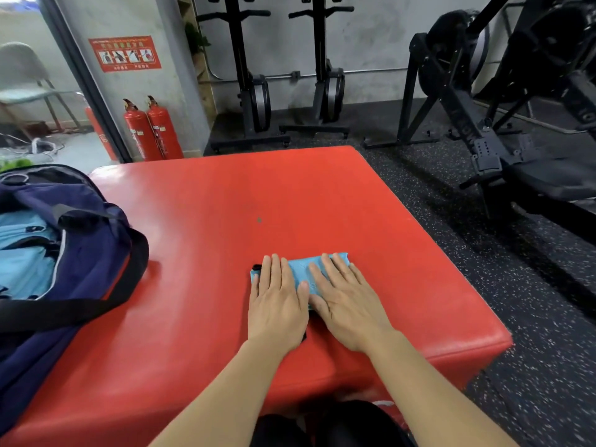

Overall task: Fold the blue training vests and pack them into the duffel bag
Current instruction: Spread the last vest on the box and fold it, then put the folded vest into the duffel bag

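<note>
So, we worked on a red padded block (225,204) on a black speckled rubber floor (483,269), with two red fire extinguishers (151,130) and black exercise machines (251,91) behind it. The folded blue vest (303,269) lay near the block's front edge, its far edge running left to right with the right end slightly farther from us. We couldn't tell its long axis under the hands. Our left hand (277,301) and right hand (348,304) pressed flat on it side by side, fingers straight, gripping nothing. The navy duffel bag (90,253) sat open on the block's left, with light blue vests (22,253) inside
</note>
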